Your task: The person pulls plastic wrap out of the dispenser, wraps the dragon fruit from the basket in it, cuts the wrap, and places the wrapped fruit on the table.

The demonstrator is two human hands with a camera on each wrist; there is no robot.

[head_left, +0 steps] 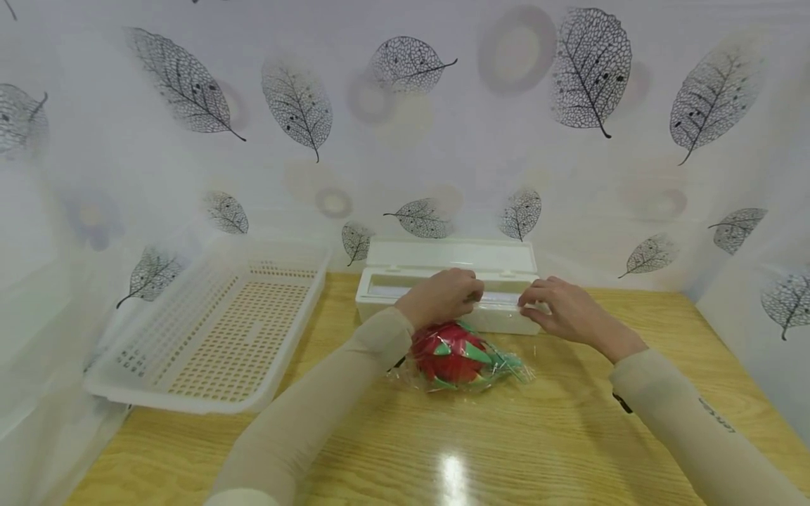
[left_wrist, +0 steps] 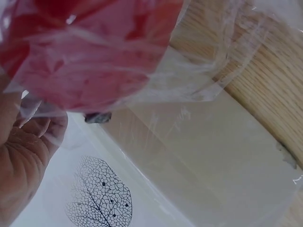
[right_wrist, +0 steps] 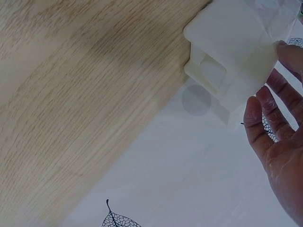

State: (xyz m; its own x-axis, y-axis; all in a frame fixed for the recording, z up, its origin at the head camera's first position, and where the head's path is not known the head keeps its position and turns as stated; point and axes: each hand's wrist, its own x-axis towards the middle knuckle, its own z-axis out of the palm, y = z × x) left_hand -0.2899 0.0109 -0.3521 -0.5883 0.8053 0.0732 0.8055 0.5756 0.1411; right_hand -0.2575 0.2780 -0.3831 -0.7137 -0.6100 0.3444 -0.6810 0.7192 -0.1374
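A long white cling film dispenser (head_left: 506,322) stands against the back curtain, its lid (head_left: 452,254) raised and a pale roll inside. My left hand (head_left: 441,295) reaches over it with curled fingers; in the left wrist view thin clear cling film (left_wrist: 194,87) lies about those fingers, and they pinch it. At the dispenser's right end, my right hand (head_left: 563,309) touches the front edge with thumb and fingertips, the fingers loosely bent and spread. A red dragon fruit (head_left: 446,358) with green scales, wrapped in clear film, lies under my left wrist, before the dispenser.
A white perforated plastic basket (head_left: 287,351) stands on the left of the wooden table (head_left: 506,450). Behind hangs a pale curtain (head_left: 468,176) printed with dark leaves, reaching down to the table's back edge.
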